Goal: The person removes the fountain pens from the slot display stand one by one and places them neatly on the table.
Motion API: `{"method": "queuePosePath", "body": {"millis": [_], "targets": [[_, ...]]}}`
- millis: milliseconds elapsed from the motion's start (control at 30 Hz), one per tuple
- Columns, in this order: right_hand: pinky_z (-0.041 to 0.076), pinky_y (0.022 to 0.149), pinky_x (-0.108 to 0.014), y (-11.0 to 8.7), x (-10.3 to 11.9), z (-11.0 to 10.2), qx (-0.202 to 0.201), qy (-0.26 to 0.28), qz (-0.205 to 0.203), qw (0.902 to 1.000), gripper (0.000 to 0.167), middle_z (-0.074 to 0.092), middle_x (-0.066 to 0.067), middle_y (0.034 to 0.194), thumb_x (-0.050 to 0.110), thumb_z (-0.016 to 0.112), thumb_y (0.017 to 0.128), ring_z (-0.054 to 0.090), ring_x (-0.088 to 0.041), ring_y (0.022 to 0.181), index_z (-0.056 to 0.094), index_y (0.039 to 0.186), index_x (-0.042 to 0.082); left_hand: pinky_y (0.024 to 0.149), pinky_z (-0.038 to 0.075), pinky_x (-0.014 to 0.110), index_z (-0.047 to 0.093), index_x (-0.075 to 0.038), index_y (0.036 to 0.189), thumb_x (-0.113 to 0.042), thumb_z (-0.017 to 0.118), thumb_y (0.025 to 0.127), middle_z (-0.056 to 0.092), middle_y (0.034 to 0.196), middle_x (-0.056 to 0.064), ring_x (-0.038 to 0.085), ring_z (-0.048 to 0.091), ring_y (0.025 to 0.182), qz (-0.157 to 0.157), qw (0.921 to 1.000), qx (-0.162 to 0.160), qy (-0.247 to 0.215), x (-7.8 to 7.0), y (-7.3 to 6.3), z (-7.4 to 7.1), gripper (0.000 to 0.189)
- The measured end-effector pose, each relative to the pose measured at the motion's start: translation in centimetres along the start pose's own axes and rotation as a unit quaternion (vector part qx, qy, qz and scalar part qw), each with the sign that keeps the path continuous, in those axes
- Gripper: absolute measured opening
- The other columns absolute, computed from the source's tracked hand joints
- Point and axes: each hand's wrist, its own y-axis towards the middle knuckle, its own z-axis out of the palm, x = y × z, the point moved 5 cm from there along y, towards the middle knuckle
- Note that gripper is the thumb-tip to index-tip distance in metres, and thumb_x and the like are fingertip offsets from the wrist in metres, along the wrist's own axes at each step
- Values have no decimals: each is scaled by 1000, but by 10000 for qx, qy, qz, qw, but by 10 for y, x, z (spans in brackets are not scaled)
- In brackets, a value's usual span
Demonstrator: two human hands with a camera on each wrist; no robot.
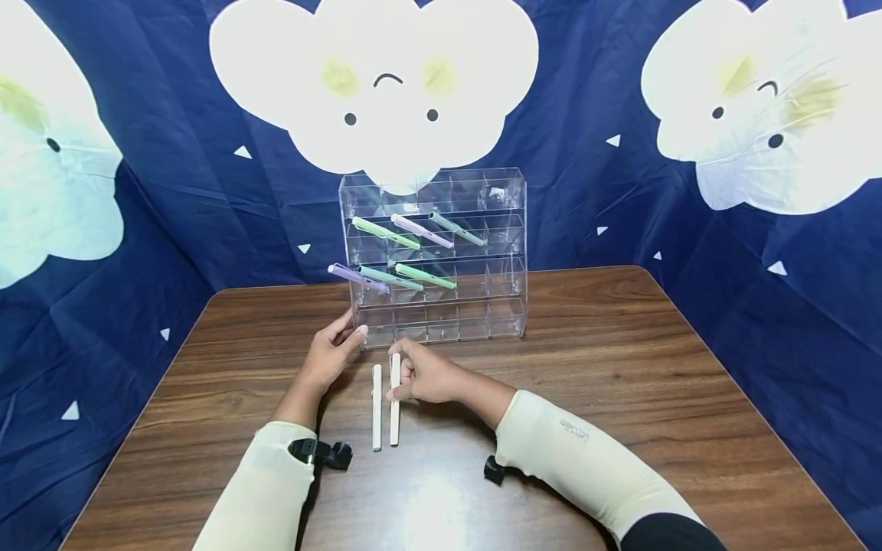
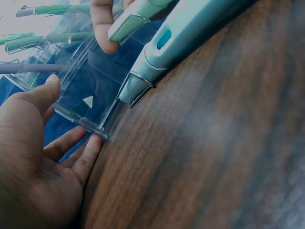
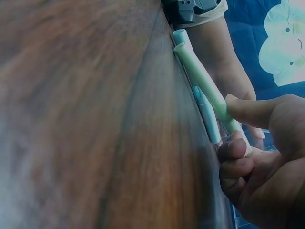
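My right hand (image 1: 432, 375) pinches a light green pen (image 3: 202, 71) with a clip, which looks nearly white in the head view, between thumb and fingers. Just left of it, a light blue pen (image 3: 207, 117) lies on the table, roughly parallel to it. My left hand (image 1: 328, 360) is at the lower left corner of a clear acrylic pen rack (image 1: 506, 312). Its fingertips touch the rack's bottom edge, with the thumb (image 2: 50, 90) extended near the front. Green, lilac and teal pens slant in the rack's second and third tiers from the top.
The rack stands toward the back of a wooden table (image 1: 620, 398), and its top and bottom tiers hold no pens. Behind and beside the table hangs a dark blue cloth (image 1: 572, 191) with white clouds. A wrist camera (image 1: 338, 456) is strapped over my left sleeve.
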Motion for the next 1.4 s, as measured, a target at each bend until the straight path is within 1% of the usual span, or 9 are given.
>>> {"method": "queuePosePath", "body": {"millis": [233, 400, 500, 633, 767, 900, 1067, 1200, 1400], "targets": [[41, 47, -21, 8, -10, 3, 179, 353, 339, 9986, 72, 60, -1, 72, -2, 85, 91, 49, -10, 50, 44, 149, -7, 93, 50, 7, 42, -21, 168, -24, 67, 111, 55, 162, 24, 40, 57, 145, 23, 10000, -2, 31, 1, 0, 1, 62], [40, 45, -22, 9, -13, 6, 304, 510, 552, 9967, 68, 61, -2, 71, -1, 85, 91, 47, -12, 46, 47, 147, -4, 94, 50, 6, 43, -19, 168, -22, 66, 111, 54, 163, 24, 42, 57, 145, 98, 9999, 2, -57, 3, 2, 0, 62], [40, 44, -22, 9, -15, 6, 285, 468, 567, 9969, 68, 62, -1, 72, 1, 85, 91, 48, -11, 46, 48, 147, -4, 94, 49, 7, 42, -20, 169, -24, 67, 111, 53, 164, 23, 41, 57, 145, 88, 9999, 39, -42, 3, 1, 0, 63], [40, 43, -22, 9, -18, 7, 249, 463, 527, 9972, 68, 62, 0, 71, -1, 84, 91, 47, -11, 44, 47, 148, -7, 94, 50, 8, 40, -22, 170, -26, 67, 111, 53, 164, 23, 40, 57, 145, -15, 9999, 108, -24, 2, 0, 2, 65], [39, 44, -21, 9, -16, 8, 212, 357, 522, 9978, 70, 62, 0, 72, 0, 84, 91, 48, -11, 43, 47, 150, -8, 94, 51, 9, 40, -22, 170, -27, 67, 111, 53, 164, 23, 40, 57, 146, -58, 9999, 77, -37, 4, 0, 2, 65], [39, 43, -22, 10, -17, 8, 200, 256, 578, 9978, 71, 63, 0, 73, 3, 84, 92, 49, -11, 43, 46, 152, -6, 92, 52, 10, 39, -22, 170, -27, 68, 111, 53, 165, 22, 39, 56, 146, -65, 10000, 58, 24, 4, 0, 0, 66], [39, 42, -23, 12, -19, 8, 209, 309, 618, 9974, 73, 63, 1, 72, 2, 84, 92, 49, -12, 42, 46, 154, -5, 92, 51, 9, 38, -24, 170, -29, 68, 111, 53, 164, 24, 39, 57, 145, -56, 9999, 99, 96, 4, 0, 0, 67], [40, 43, -24, 12, -22, 8, 244, 395, 606, 9971, 74, 64, 2, 72, 5, 84, 94, 50, -12, 42, 45, 156, -4, 92, 51, 9, 39, -23, 170, -29, 68, 111, 53, 164, 24, 40, 57, 145, -49, 9999, 81, 89, 3, 0, 0, 66], [39, 43, -23, 12, -26, 3, 275, 732, 578, 9953, 77, 63, 2, 73, 9, 83, 96, 50, -12, 43, 41, 160, -1, 94, 50, 8, 41, -22, 169, -29, 68, 110, 53, 165, 22, 41, 57, 146, -60, 10000, 24, 57, 3, 1, 0, 65]]}}
